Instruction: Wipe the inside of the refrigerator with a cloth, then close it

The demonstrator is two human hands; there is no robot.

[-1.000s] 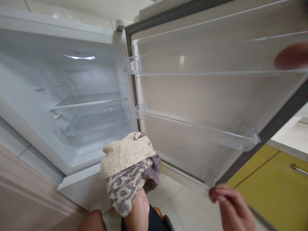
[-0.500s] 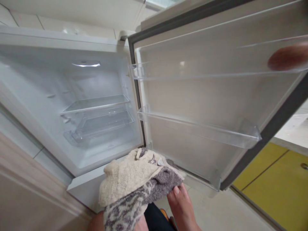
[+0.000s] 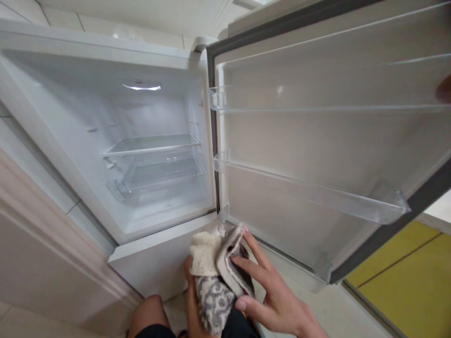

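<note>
A cream and grey patterned towel (image 3: 214,300) is bunched up between my two hands, in front of the fridge's lower edge. My left hand (image 3: 192,300) holds it from the left and below, its fingers mostly hidden behind the cloth. On the other side, my right hand (image 3: 278,288) grips the folded grey part, with the thumb low and the fingers spread over the folds. Behind the towel stands the open fridge (image 3: 155,220), its light on and its glass shelf (image 3: 155,143) bare.
The fridge door (image 3: 317,155) is swung wide to the right, with clear plastic door shelves (image 3: 317,190). A blurred reddish-brown thing (image 3: 445,90) shows at the right edge. Yellow cabinets (image 3: 416,263) stand lower right. Beige panelling (image 3: 52,244) is at left.
The towel has gone from spread out to a smaller folded bundle. My right hand has moved up onto its folds. The view has shifted, so the fridge sits further right.
</note>
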